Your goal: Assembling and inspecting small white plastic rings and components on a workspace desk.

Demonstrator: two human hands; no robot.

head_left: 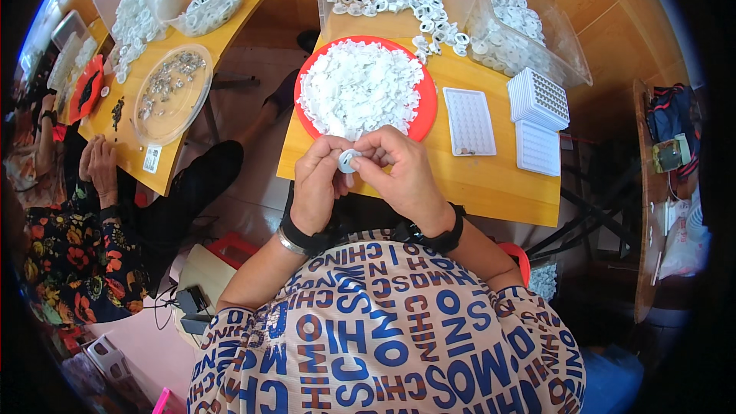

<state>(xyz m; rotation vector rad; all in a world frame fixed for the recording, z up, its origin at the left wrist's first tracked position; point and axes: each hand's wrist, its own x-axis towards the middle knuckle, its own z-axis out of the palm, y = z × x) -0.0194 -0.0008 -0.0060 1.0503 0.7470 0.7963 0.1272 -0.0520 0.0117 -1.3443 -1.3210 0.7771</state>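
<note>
Between both hands, just off the table's near edge, is a small round white plastic part (349, 161) with a dark slot in its face. My left hand (318, 176) pinches it from the left, fingers curled behind it. From the right, the thumb and fingers of my right hand (395, 169) press on it. Right beyond my hands stands a red round tray (431, 107), heaped with small white plastic pieces (360, 88). Whether my fingers hold a second piece is hidden.
Right of the tray lie a white compartment tray (470, 123) and a stack of such trays (539, 100). Round white parts (433, 11) spread at the back beside a clear bin (529, 38). At left, a co-worker's hands (100, 169) rest by another table with a clear round tray (175, 92).
</note>
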